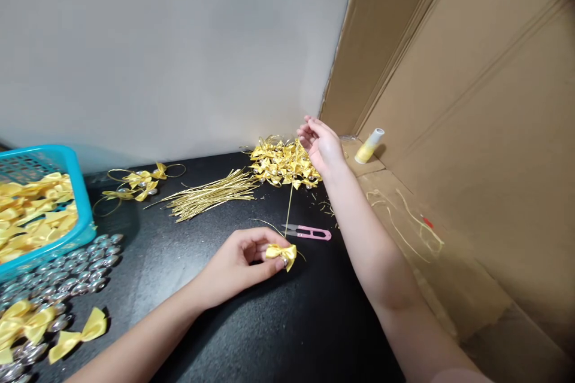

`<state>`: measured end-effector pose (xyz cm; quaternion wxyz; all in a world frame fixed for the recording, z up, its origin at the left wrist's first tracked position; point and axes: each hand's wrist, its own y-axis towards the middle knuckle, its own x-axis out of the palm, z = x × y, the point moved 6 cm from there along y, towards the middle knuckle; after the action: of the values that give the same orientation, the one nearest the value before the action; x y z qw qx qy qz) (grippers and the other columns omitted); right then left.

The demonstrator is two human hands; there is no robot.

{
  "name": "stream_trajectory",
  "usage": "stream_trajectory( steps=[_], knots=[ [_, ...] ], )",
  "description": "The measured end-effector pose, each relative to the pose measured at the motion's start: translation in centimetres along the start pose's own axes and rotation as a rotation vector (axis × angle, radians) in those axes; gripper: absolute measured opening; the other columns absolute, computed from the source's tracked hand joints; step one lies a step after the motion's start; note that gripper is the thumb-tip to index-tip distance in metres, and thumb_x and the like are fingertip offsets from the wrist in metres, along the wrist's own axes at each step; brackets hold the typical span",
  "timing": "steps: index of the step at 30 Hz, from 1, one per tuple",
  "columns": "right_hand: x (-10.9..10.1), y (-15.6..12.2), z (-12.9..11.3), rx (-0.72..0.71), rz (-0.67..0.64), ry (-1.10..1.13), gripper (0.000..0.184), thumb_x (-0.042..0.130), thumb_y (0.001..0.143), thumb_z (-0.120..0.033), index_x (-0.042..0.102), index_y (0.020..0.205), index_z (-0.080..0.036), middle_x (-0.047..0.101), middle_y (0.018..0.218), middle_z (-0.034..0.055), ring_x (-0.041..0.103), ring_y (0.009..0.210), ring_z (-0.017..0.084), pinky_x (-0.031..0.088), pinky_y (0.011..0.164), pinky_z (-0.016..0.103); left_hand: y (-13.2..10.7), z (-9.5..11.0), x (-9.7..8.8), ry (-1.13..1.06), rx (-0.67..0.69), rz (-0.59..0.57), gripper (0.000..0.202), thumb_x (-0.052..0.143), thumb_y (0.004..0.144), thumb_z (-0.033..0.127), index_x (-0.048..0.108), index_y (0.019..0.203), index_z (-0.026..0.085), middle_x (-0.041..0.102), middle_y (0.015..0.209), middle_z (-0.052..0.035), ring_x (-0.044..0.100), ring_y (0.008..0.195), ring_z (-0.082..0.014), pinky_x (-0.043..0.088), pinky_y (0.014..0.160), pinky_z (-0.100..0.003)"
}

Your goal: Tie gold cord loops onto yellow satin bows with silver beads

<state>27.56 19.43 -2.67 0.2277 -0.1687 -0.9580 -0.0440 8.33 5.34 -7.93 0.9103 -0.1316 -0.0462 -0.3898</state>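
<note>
My left hand (249, 260) pinches a small yellow satin bow (287, 252) between thumb and fingers, low over the black table. A silver bead shows at the bow's middle, and thin gold wire ends stick out on both sides. From the bow a taut yellow thread (290, 206) rises toward my raised right hand (321, 143), whose fingers are curled together; the thread's upper end is hard to see against the pile behind. Just beyond the bow lie pink-handled thread snips (309, 232).
Finished-looking bows lie in a pile (281, 161) at the back, beside gold twist ties (213, 194). At left are a blue basket (83, 197) of bows, silver beads (78, 269) and loose bows (78, 335). A thread spool (369, 146) stands right, near cardboard (471, 131).
</note>
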Motion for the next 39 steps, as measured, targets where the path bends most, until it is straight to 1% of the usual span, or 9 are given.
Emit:
stream_trajectory(
  steps=[6,11,14,17,21,27,30,35,39],
  knots=[
    [-0.1,0.1,0.0,-0.001,0.000,-0.035,0.021,0.056,0.087,-0.021,0.065,0.106,-0.018,0.066,0.069,-0.0003,0.068,0.075,0.012,0.055,0.071,0.023,-0.1,-0.2,0.1,0.017,-0.013,-0.012,0.020,0.077,0.074,0.024,0.067,0.089,0.014,0.068,0.078,-0.0017,0.060,0.070,-0.0118,0.047,0.069,-0.025],
    [0.0,-0.1,0.1,0.021,0.024,-0.027,0.019,0.054,0.089,-0.019,0.064,0.105,-0.018,0.064,0.066,-0.0011,0.067,0.072,0.011,0.055,0.068,0.021,-0.1,0.1,0.0,0.108,0.037,-0.003,0.020,0.076,0.074,0.025,0.066,0.088,0.014,0.064,0.078,-0.0012,0.056,0.068,-0.0121,0.046,0.066,-0.025],
    [0.0,-0.1,0.2,0.031,0.026,-0.019,0.019,0.053,0.089,-0.018,0.064,0.105,-0.017,0.064,0.066,-0.0014,0.067,0.071,0.010,0.055,0.068,0.021,-0.1,0.3,0.0,0.136,0.047,-0.014,0.020,0.075,0.074,0.024,0.066,0.089,0.014,0.065,0.080,-0.0019,0.057,0.070,-0.0127,0.046,0.068,-0.026],
    [-0.2,0.1,0.2,0.010,0.018,-0.036,0.022,0.055,0.088,-0.019,0.064,0.108,-0.017,0.065,0.068,-0.0005,0.068,0.075,0.012,0.055,0.070,0.022,-0.2,0.4,0.2,0.154,0.043,-0.033,0.018,0.073,0.076,0.025,0.067,0.089,0.014,0.066,0.081,-0.0028,0.058,0.071,-0.0131,0.046,0.068,-0.026],
    [-0.6,0.5,0.2,-0.027,0.029,-0.046,0.025,0.056,0.089,-0.021,0.063,0.113,-0.017,0.066,0.070,0.0000,0.068,0.076,0.012,0.056,0.070,0.023,-0.3,0.3,0.2,0.186,0.031,-0.046,0.018,0.072,0.078,0.027,0.068,0.088,0.013,0.069,0.081,-0.0047,0.060,0.072,-0.0138,0.046,0.069,-0.026],
    [-1.0,0.7,0.3,-0.031,0.053,-0.054,0.028,0.056,0.090,-0.022,0.062,0.116,-0.018,0.066,0.070,-0.0008,0.068,0.076,0.011,0.056,0.071,0.022,-0.3,0.0,0.2,0.218,0.005,-0.058,0.020,0.073,0.078,0.030,0.071,0.088,0.013,0.073,0.080,-0.0065,0.063,0.070,-0.0150,0.048,0.067,-0.026],
    [-1.1,0.8,0.2,-0.051,0.067,-0.060,0.025,0.055,0.090,-0.024,0.063,0.114,-0.019,0.065,0.069,-0.0015,0.067,0.072,0.010,0.055,0.069,0.021,-0.3,0.1,0.3,0.227,0.003,-0.054,0.019,0.073,0.078,0.030,0.072,0.088,0.013,0.074,0.080,-0.0072,0.064,0.070,-0.0155,0.049,0.067,-0.026],
    [-1.2,0.6,0.1,-0.085,0.127,-0.060,0.016,0.054,0.091,-0.021,0.065,0.102,-0.020,0.061,0.067,-0.0030,0.062,0.066,0.008,0.052,0.066,0.018,-0.4,0.3,0.3,0.224,0.025,-0.056,0.016,0.074,0.077,0.026,0.074,0.088,0.014,0.077,0.085,-0.0075,0.068,0.073,-0.0159,0.052,0.069,-0.026],
    [-1.1,0.4,0.0,-0.100,0.180,-0.032,0.017,0.051,0.093,-0.020,0.064,0.103,-0.020,0.060,0.066,-0.0038,0.061,0.064,0.007,0.052,0.066,0.018,-0.5,0.7,0.4,0.222,0.037,-0.063,0.013,0.074,0.077,0.022,0.075,0.087,0.015,0.078,0.086,-0.0062,0.070,0.076,-0.0159,0.054,0.072,-0.025]
  ],
)
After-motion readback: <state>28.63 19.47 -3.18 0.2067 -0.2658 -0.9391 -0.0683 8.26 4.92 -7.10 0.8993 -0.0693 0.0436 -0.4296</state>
